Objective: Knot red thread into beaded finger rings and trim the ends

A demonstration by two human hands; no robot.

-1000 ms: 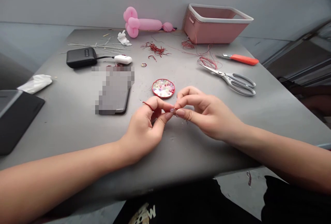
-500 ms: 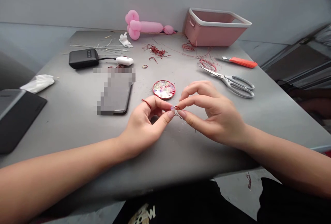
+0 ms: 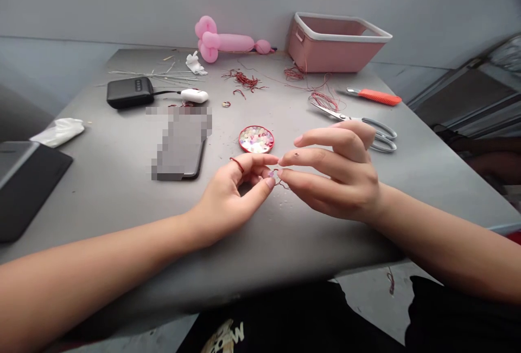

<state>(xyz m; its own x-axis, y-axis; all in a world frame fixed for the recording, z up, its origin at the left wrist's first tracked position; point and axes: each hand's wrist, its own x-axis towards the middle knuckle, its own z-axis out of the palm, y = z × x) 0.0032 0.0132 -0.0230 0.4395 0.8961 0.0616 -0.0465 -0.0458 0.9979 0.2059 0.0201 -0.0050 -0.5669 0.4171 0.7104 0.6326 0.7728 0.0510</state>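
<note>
My left hand is closed in a pinch of thumb and fingers on a small purple bead. A thin red cord loops out from the bead toward my right hand. My right fingertips meet this cord just beside the bead, the thumb mostly hidden behind the fingers and the other fingers spread. A tiny speck-like piece sits on one right finger. Round my left index finger lies a red cord ring. Just beyond the hands is a round red-rimmed dish of pale and pink beads.
Grey scissors lie partly behind my right hand, near an orange-handled cutter. Red cord bundles, red cord scraps, a pink basket and a pink balloon are farther back. A phone lies left.
My right hand has turned, its fingers lifting and spreading more, and the thumb has gone behind them. My left hand keeps its pinch on the bead. The view has shifted slightly.
</note>
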